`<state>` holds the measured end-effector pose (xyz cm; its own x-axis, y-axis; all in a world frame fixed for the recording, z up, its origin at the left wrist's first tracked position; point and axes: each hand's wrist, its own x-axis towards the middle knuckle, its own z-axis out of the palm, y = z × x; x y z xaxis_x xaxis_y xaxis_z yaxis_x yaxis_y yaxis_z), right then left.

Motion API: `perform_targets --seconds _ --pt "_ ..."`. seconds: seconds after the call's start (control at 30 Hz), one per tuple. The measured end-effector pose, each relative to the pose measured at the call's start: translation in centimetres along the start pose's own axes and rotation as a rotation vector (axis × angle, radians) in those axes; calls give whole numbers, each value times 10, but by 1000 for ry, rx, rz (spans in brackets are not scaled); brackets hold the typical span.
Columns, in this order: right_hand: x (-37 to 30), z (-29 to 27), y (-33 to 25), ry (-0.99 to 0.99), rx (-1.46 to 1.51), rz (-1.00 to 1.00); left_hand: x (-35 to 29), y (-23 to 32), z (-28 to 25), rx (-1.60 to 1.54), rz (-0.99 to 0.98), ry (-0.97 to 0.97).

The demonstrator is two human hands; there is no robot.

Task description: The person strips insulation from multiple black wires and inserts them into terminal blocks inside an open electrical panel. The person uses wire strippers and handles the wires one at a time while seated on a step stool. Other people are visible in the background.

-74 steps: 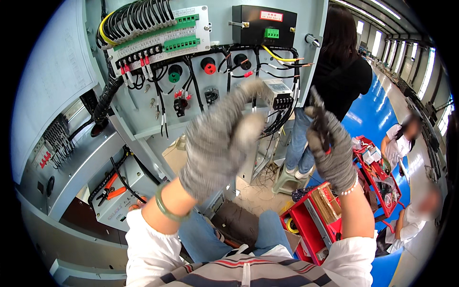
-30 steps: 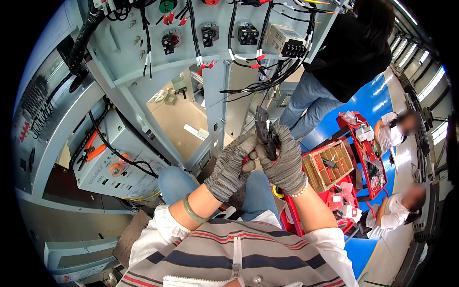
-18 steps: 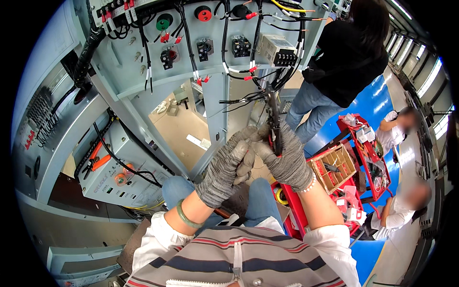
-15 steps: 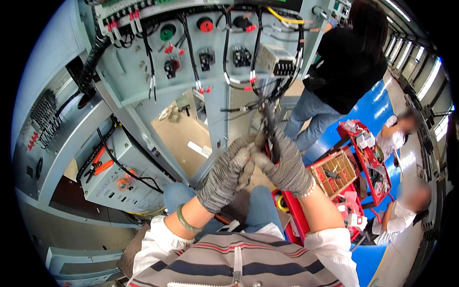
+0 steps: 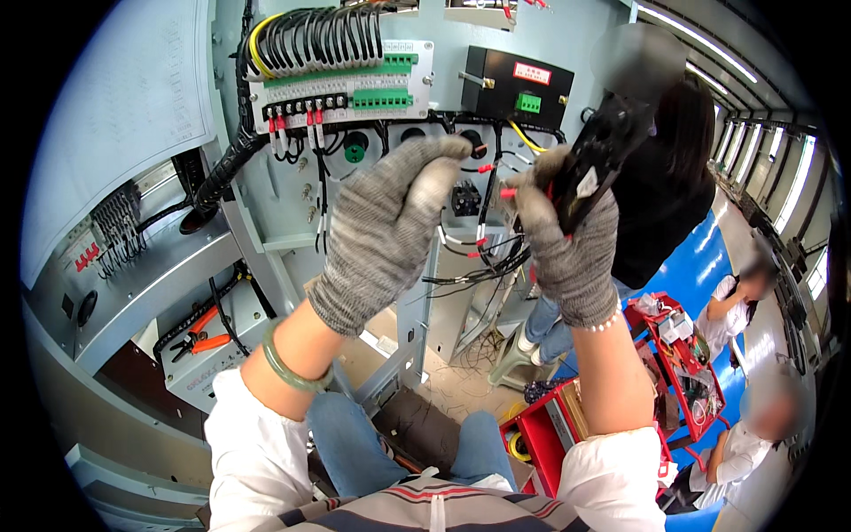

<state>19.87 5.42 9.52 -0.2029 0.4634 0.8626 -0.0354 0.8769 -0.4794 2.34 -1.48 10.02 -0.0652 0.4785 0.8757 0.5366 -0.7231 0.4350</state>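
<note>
My left hand [image 5: 377, 222], in a grey knitted glove, is raised before the cabinet panel. Its thumb and forefinger pinch a wire [image 5: 480, 148], whose bare copper end sticks out past the fingertips; the rest is hidden. In my gloved right hand [image 5: 576, 257] are black crimping pliers [image 5: 605, 146], tilted with the head up. A small red terminal [image 5: 508, 193] pokes out at the right thumb and fingertips. Between the hands hang wires with red terminals [image 5: 486, 168] and a black switch block [image 5: 465, 199]. A yellow wire [image 5: 525, 136] runs just above the right hand.
A terminal board [image 5: 341, 84] with green connectors and a black box [image 5: 516, 89] are mounted above. Orange-handled pliers [image 5: 211, 340] lie at left. A red tool cart [image 5: 678, 355] and red drawer [image 5: 541, 443] stand right. One person [image 5: 660, 213] is close by; others sit farther right.
My hands were together low down over the cabinet opening; they have risen and parted. The pliers have come up with my right hand. The view has shifted up the panel, showing the terminal board.
</note>
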Motion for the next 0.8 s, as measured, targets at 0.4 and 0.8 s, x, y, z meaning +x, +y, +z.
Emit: perform_targets --seconds 0.4,0.8 --pt "41 17 25 66 218 31 51 8 -3 811 30 -400" --pt "40 17 33 69 340 116 54 -15 -5 401 -106 -401"
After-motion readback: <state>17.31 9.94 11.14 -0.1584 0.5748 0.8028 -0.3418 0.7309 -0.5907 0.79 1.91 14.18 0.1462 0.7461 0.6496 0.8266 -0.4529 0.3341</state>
